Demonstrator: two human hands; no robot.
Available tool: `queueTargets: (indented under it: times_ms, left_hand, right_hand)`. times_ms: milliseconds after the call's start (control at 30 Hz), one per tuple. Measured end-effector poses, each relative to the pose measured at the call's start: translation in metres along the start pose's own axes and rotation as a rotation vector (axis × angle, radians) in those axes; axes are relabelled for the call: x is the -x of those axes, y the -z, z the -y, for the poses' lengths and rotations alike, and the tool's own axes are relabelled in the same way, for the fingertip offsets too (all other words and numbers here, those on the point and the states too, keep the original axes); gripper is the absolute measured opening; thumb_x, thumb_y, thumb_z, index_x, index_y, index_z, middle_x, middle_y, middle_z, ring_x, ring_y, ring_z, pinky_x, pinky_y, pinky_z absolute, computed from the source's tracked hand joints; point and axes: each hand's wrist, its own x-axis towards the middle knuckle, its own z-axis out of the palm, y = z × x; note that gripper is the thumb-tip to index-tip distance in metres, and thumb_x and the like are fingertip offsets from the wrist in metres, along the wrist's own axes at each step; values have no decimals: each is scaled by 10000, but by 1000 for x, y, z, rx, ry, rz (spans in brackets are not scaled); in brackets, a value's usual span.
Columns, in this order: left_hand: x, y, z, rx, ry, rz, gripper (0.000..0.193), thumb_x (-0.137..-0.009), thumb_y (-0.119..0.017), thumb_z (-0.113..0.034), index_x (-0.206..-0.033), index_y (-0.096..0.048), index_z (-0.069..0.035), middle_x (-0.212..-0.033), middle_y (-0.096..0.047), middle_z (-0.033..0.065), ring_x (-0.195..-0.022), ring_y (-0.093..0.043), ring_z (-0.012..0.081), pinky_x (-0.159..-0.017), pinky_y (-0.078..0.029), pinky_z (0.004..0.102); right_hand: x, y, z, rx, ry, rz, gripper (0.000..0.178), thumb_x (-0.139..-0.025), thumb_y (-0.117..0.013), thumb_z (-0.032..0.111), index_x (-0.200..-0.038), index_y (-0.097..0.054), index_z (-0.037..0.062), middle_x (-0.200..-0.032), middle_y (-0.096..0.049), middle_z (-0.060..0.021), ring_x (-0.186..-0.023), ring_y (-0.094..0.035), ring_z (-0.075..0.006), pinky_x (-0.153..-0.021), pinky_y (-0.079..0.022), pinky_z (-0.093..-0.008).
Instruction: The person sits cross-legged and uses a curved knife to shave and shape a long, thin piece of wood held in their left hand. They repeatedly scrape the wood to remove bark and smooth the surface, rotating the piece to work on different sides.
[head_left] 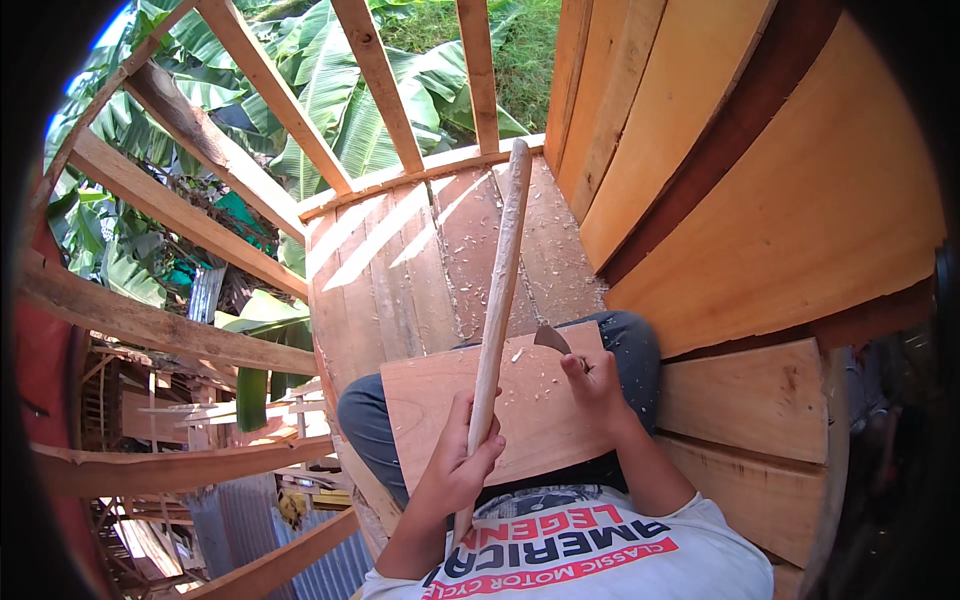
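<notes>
My left hand is wrapped round the lower part of a long pale wooden stick. The stick stands steeply, its bare, whittled upper end reaching toward the far edge of the plank floor, its lower end down by my shirt. To the right of it, my right hand is closed on a knife, its short, dark, broad blade pointing left, apart from the stick. Most of the knife's handle is hidden in my fingers. A flat wooden board lies across my lap under both hands, with a few shavings on it.
Wood shavings are scattered over the plank floor ahead. Wooden railing bars stand at the far and left sides, with banana leaves beyond. Large wooden panels form the right side. Corrugated metal sheets lie outside, lower left.
</notes>
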Motion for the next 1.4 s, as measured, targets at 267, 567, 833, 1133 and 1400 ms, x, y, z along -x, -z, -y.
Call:
queueTargets:
  times_ms: [267,567,833,1133,1400]
  left_hand:
    - [-47,19,-26,179,-308,-73,445,-906,-467,-58,-1309,-289,2,-806,-433,40,-539,-438,79,-471,-388,226]
    - [-91,23,-44,346,-754,-278,423,-954,-399,-89,-1350,-264,-32,-993,-517,116,-872,-575,198,-837,-506,395]
    - [-98,-8,-1,489,-810,-504,468,-988,-355,-228,-1411,-194,-111,-1294,-436,206,-1158,-491,288,-982,-421,448]
    - [-72,-30,51,620,-550,-361,552,-988,-370,-344,-1438,-172,-92,-1370,-404,214,-1279,-398,269,-1085,-287,423]
    - [-47,-38,77,504,-101,-145,439,-960,-473,-300,-1316,-428,-48,-1256,-522,120,-1207,-459,185,-1033,-336,363]
  right_hand:
    - [30,10,-16,-208,-101,113,671,-876,-480,610,-575,-429,12,-487,-340,-7,-496,-341,-60,-429,-264,-289]
    - [33,16,7,-658,-155,264,687,-799,-462,716,-610,-403,58,-513,-399,-11,-412,-401,-89,-379,-279,-216]
    - [25,6,24,-749,-223,-65,297,-927,-570,212,-713,-423,69,-564,-492,-54,-444,-520,-129,-369,-392,-230]
    - [0,-2,29,-887,-197,-334,265,-898,-593,121,-714,-404,111,-644,-550,-48,-517,-602,-177,-434,-507,-277]
    - [-24,7,24,-788,-168,-392,270,-849,-628,92,-696,-406,108,-635,-553,-59,-475,-568,-165,-436,-511,-293]
